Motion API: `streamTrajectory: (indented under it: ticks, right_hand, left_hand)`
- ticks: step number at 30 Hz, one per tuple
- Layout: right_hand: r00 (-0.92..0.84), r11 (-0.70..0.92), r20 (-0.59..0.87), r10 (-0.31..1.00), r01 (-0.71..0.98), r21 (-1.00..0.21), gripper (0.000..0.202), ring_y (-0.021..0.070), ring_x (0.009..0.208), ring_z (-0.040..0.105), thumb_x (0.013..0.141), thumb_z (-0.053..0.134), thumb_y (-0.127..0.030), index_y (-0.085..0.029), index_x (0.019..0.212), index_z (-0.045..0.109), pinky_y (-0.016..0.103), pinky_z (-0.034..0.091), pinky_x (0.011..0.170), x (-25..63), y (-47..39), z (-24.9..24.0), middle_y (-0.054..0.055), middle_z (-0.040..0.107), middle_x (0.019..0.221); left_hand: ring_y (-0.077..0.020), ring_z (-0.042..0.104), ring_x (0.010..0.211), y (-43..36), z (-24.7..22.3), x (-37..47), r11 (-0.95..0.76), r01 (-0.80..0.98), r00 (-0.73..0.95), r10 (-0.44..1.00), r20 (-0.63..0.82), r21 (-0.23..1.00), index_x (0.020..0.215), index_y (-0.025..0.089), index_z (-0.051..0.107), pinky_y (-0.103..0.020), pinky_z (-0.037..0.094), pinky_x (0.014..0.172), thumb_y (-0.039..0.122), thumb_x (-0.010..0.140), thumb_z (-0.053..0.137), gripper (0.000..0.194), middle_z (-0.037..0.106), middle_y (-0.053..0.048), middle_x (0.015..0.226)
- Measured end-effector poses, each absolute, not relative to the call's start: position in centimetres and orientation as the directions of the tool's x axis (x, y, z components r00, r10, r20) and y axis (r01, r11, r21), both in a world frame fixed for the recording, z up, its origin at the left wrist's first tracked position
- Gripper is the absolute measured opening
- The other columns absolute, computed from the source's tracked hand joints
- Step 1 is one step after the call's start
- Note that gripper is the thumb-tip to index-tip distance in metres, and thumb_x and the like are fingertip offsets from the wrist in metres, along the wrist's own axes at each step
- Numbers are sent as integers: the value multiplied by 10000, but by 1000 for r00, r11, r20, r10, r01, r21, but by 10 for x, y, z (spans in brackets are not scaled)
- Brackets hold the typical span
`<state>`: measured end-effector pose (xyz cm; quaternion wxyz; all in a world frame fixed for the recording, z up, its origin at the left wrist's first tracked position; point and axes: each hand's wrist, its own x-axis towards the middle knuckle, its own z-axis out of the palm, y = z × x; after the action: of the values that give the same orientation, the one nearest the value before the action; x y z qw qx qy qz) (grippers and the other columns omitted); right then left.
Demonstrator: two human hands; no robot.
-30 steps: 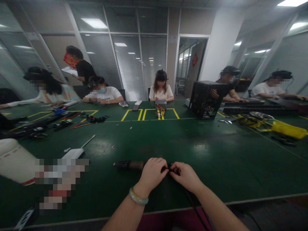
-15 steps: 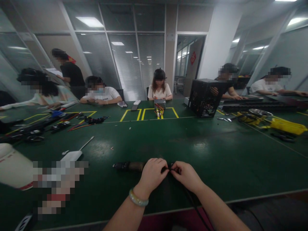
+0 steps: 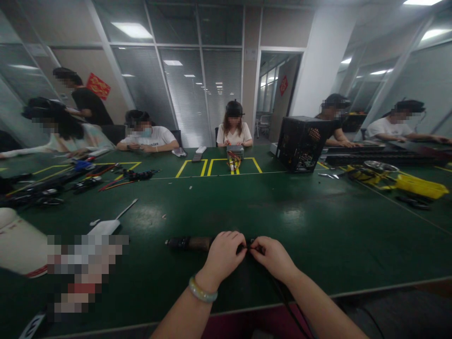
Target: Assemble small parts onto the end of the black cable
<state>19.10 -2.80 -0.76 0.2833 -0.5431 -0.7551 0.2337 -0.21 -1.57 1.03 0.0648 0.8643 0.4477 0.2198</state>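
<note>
On the green table [image 3: 169, 282] lies a dark cylindrical tool [image 3: 197, 243] with a pointed metal tip at its left end. My left hand [image 3: 226, 256] rests over its right part, fingers curled, thumb and fingertips pinched together. Close beside it, my right hand [image 3: 271, 256] is also closed in a pinch, almost touching the left fingertips. Something small and dark sits between the two pinches, too small to name. A black cable [image 3: 287, 301] runs from beneath my right hand over the table's front edge.
A black computer case [image 3: 300, 143] stands at the back right, near a yellow basket [image 3: 422, 186]. Cables [image 3: 136, 175] lie at the left. A white device [image 3: 106, 228] is at the near left. Several people sit around the table.
Both my hands keep nearly the same place and pinch. At the back left, a standing person has shifted left, uncovering more of a red wall decoration.
</note>
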Motion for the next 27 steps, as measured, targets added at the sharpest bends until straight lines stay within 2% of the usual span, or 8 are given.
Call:
streamTrajectory:
  ticks: [8, 27]
  right_hand:
    - [-251, 307, 182, 951, 684, -662, 87, 158, 735, 573, 833, 600, -254, -217, 796, 669, 246, 376, 644, 191, -28, -6, -4, 663, 790]
    - [-246, 298, 173, 954, 698, -651, 79, 152, 705, 560, 829, 607, -264, -218, 837, 671, 243, 374, 625, 192, -27, -11, -5, 646, 780]
  left_hand:
    - [-196, 577, 879, -15, 10, -3, -589, 744, 494, 802, 335, 314, 925, 229, 576, -335, 383, 798, 210, 834, 633, 109, 632, -1, 902]
    - [-188, 576, 883, -14, 8, -2, -615, 722, 512, 783, 352, 318, 877, 226, 592, -334, 390, 807, 150, 791, 650, 129, 636, 10, 893]
